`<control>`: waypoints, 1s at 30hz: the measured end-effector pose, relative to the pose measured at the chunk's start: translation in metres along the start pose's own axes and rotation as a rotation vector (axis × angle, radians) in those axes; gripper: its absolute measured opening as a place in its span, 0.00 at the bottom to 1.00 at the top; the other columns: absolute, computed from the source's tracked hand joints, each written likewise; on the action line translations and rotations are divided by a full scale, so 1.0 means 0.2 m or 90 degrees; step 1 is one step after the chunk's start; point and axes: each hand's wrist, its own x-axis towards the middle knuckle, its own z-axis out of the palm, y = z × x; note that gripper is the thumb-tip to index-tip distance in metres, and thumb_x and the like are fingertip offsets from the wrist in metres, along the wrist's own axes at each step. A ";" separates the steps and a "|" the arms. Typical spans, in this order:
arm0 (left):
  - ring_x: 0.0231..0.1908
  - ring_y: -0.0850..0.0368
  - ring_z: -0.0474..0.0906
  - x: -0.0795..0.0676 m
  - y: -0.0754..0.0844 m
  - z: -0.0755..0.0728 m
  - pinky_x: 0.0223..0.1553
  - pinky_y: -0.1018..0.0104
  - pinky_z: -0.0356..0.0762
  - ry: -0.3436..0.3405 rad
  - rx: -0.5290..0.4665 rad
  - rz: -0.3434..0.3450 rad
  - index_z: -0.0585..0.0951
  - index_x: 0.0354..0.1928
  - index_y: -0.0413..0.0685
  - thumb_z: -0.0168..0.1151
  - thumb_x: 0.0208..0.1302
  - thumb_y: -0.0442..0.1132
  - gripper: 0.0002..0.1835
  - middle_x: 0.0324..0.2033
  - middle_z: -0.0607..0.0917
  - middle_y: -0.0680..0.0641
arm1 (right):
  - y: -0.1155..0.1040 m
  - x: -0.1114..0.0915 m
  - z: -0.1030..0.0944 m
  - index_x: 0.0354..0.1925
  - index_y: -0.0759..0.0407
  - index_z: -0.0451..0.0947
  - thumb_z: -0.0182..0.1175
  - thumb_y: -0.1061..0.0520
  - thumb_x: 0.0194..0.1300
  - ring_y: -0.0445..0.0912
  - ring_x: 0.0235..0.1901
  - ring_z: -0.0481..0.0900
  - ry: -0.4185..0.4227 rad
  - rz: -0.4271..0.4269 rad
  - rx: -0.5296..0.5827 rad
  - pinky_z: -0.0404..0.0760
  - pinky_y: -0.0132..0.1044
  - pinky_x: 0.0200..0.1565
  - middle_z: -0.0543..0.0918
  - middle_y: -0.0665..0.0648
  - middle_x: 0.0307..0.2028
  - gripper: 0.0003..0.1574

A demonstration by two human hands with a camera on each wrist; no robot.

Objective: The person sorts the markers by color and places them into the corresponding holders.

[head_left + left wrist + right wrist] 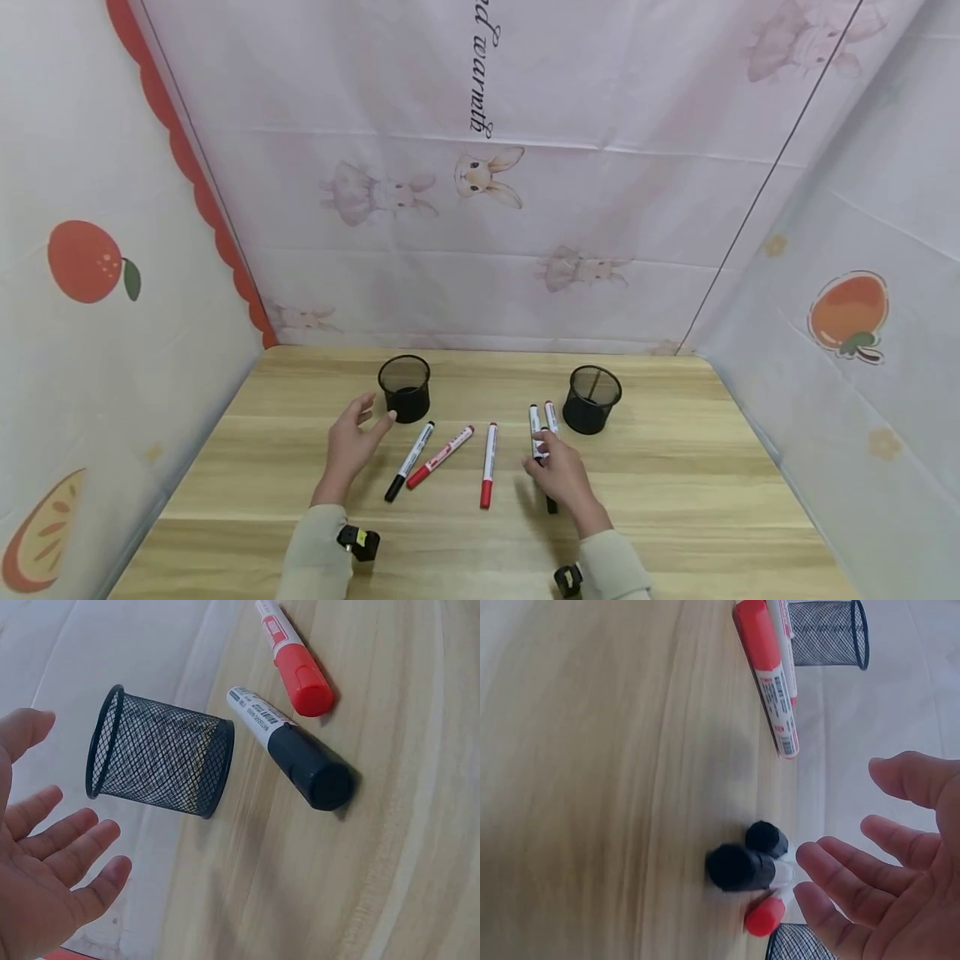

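Fingers (847, 881) spread, empty: right hand (564, 477) at 3 markers (536, 425), left hand (351, 442) by cup (407, 402) near table's (690, 467) far edge. Best pinch 1 mid-barrel.

Six cylindrical white-barrelled plastic markers (489, 454) are shown: three black-capped markers (409, 461) and three red-capped markers (441, 457). Cylindrical black mesh cups (407, 406) number two; the pale wood-grain table (247, 467), one.

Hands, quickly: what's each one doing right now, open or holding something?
Left hand: open, holding nothing, near a black mesh cup.
Right hand: open, holding nothing, above markers.
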 end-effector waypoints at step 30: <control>0.62 0.39 0.58 0.17 -0.02 0.02 0.57 0.47 0.63 -0.042 -0.147 -0.113 0.56 0.68 0.42 0.64 0.58 0.54 0.43 0.64 0.60 0.37 | -0.07 0.11 0.13 0.52 0.68 0.72 0.64 0.59 0.57 0.53 0.39 0.78 -0.066 0.044 0.067 0.77 0.47 0.39 0.80 0.62 0.38 0.25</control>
